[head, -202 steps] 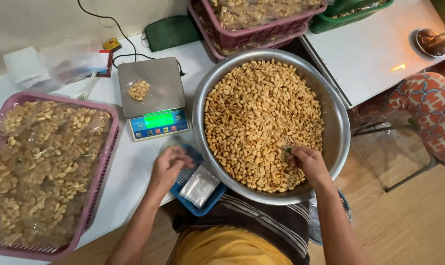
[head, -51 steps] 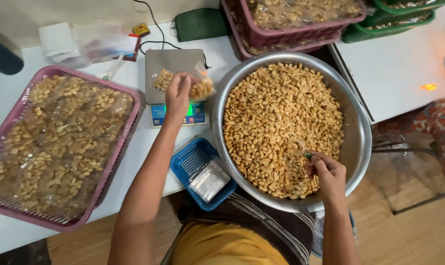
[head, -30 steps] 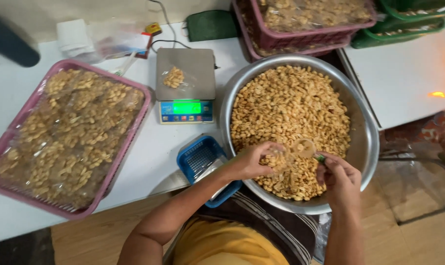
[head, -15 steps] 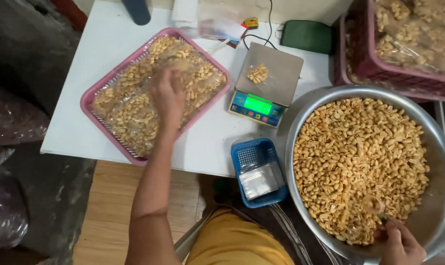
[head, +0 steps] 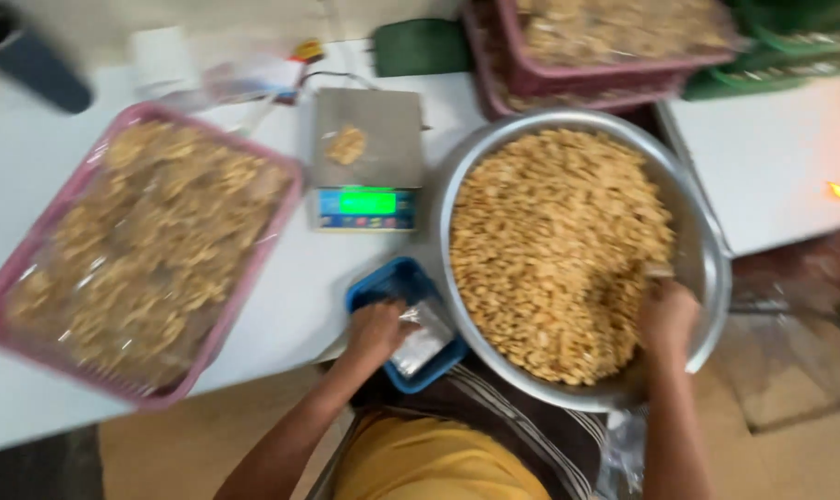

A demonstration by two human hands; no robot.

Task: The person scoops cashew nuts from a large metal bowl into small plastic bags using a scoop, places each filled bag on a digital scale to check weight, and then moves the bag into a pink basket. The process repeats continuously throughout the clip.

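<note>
Resting in the small blue basket (head: 397, 324) at the table's near edge, my left hand (head: 376, 330) has its fingers curled over a clear plastic bag (head: 422, 341) lying inside; blur keeps me from telling whether it has actually taken hold of the bag.

Item: right hand (head: 665, 319), sunk into the cashew nuts (head: 554, 250) at the near right side of the large steel bowl (head: 707, 268), fingers closed loosely; whether it holds nuts or a scoop, I cannot tell.

Item: steel bowl, heaped with nuts, just right of the blue basket, touching it.

Item: digital scale (head: 369, 157), beyond the basket, green display lit, a small pile of nuts (head: 346, 145) on its platform.

Item: pink tray (head: 12, 278) of nuts under clear film, left of the scale.

Item: stacked pink and green crates (head: 624, 74), behind the bowl.

All on a white table (head: 300, 287).
</note>
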